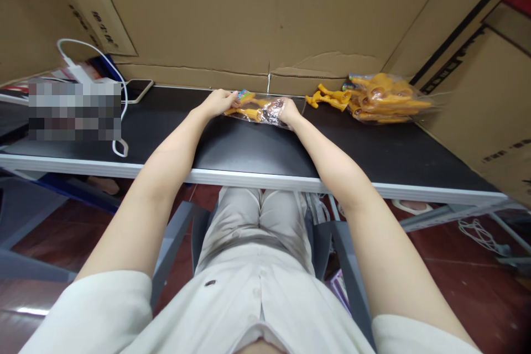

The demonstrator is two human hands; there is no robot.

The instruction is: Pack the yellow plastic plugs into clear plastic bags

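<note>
A clear plastic bag with yellow-orange plastic pieces and a colourful label inside lies near the back of the black table. My left hand grips its left end, fingers closed beside the label. At the other end, my right hand is closed on the crinkled, shiny plastic. Right of that hand, loose yellow plastic pieces rest on the table. They touch or lie very close to a fuller clear bag of yellow pieces.
Cardboard walls rise behind the table and at both sides. To the left are a phone, a white cable and a blurred-out object. A metal edge runs along the table's front, above my lap.
</note>
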